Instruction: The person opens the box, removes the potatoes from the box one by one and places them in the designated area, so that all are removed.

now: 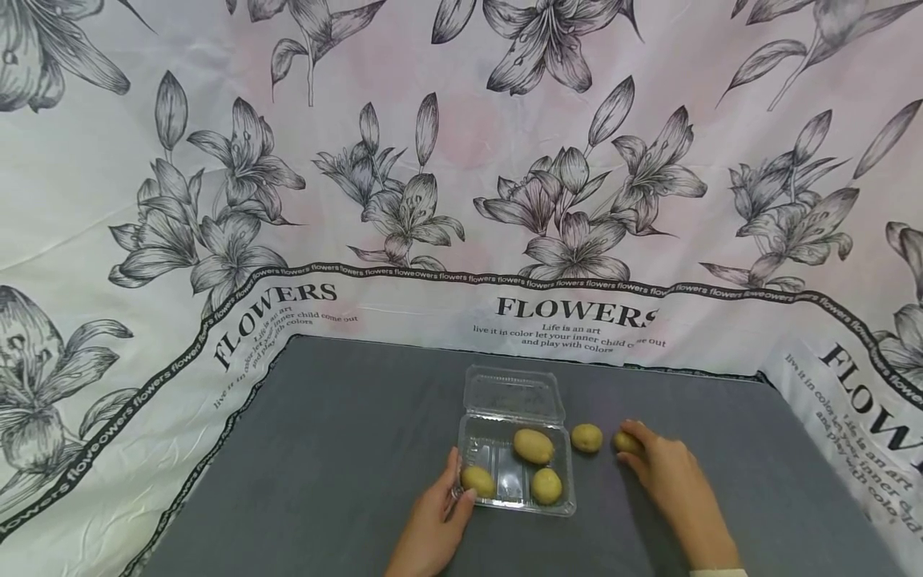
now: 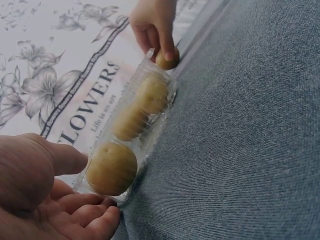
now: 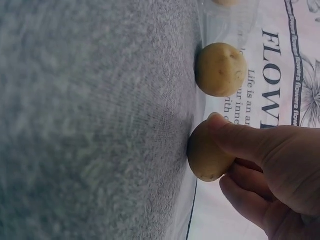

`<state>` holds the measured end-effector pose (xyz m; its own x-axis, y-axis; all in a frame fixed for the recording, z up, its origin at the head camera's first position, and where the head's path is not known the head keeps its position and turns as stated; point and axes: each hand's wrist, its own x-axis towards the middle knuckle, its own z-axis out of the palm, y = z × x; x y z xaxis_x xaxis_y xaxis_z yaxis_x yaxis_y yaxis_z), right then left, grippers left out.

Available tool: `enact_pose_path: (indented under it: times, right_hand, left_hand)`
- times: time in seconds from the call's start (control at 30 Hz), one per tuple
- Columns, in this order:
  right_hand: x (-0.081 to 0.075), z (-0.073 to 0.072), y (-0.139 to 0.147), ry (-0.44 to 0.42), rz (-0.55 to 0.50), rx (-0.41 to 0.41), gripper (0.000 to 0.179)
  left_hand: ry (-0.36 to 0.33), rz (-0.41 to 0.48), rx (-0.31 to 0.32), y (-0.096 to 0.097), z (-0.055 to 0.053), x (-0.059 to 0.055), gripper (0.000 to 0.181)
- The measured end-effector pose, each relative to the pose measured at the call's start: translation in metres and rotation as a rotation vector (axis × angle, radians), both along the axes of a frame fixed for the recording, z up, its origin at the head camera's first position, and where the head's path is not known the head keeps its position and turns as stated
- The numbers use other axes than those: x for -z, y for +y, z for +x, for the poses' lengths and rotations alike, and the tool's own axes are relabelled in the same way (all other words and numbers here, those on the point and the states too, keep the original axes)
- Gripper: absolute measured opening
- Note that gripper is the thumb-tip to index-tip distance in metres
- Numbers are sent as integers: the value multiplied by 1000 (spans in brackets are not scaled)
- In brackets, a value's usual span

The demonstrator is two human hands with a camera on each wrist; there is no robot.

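Note:
A clear plastic clamshell container (image 1: pixel 497 506) lies with its lid raised back, holding three potatoes: one at the front left (image 1: pixel 477 482), one at the front right (image 1: pixel 546 486) and one at the back right (image 1: pixel 534 445). My left hand (image 1: pixel 435 517) grips the container's left side, thumb at the rim beside the front-left potato (image 2: pixel 112 169). To the right of the container, my right hand (image 1: pixel 667 473) pinches another potato (image 3: pixel 207 152) between thumb and fingers, at the table surface. A loose potato (image 1: pixel 586 437) sits between that hand and the container.
The grey cloth-covered table (image 1: pixel 346 449) spreads around the container. Behind it and along both sides hangs a white and pink curtain (image 1: pixel 461 144) printed with lilies and the word FLOWERS. The container's lid (image 1: pixel 513 394) leans toward the back.

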<state>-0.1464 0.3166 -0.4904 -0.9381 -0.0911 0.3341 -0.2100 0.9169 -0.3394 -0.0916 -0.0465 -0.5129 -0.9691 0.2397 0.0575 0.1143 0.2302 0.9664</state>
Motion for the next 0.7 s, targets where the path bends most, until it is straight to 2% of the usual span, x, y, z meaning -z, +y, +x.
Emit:
enact_pose_path:
  times: [0.37, 0.7]
  right_hand:
    - [-1, 6, -3, 14, 16, 5, 44]
    - [-2, 7, -4, -30, 29, 7, 42]
  left_hand:
    - [0, 16, -5, 1, 1, 0, 71]
    - [12, 3, -3, 0, 0, 1, 72]
